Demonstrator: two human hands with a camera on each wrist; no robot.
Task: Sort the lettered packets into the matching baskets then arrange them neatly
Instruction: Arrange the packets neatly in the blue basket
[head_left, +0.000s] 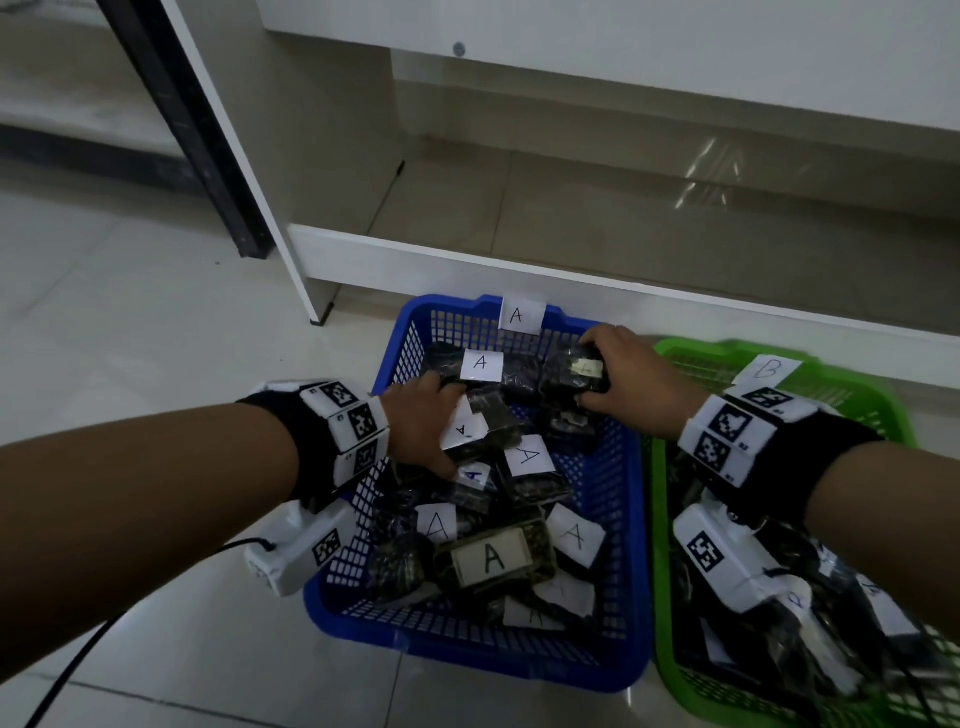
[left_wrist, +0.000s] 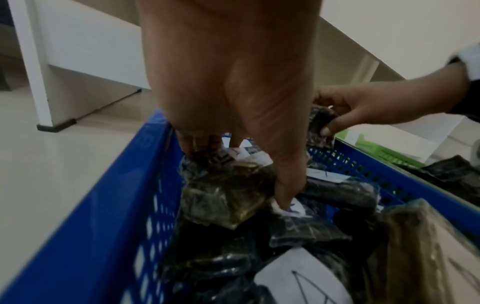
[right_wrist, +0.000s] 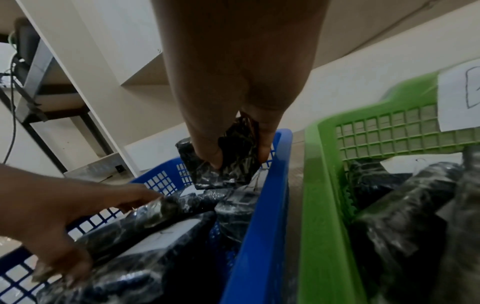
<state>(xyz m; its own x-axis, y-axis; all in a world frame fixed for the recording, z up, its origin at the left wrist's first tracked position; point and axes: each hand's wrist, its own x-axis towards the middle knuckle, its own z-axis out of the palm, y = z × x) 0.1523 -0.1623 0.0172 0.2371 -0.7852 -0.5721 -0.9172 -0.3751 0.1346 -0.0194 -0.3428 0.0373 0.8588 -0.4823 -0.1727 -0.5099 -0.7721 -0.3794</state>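
A blue basket (head_left: 452, 304) tagged "A" (head_left: 521, 314) holds several dark plastic-wrapped packets with white "A" labels. My left hand (head_left: 421, 421) reaches in from the left and grips an A packet (head_left: 488, 421), fingers on its far side and thumb on its near side. The left wrist view shows that packet (left_wrist: 223, 197) under the hand (left_wrist: 259, 144). My right hand (head_left: 623, 379) pinches another dark packet (head_left: 571, 376) at the basket's back right corner, lifted a little; its label is unreadable. The right wrist view shows this packet (right_wrist: 231, 170) between thumb and fingers.
A green basket (head_left: 658, 519) tagged "B" (head_left: 769, 370) stands against the blue one's right side and holds dark packets. A white shelf unit (head_left: 519, 265) runs right behind both baskets. A black post (head_left: 197, 145) stands back left. Tiled floor (head_left: 156, 338) lies to the left.
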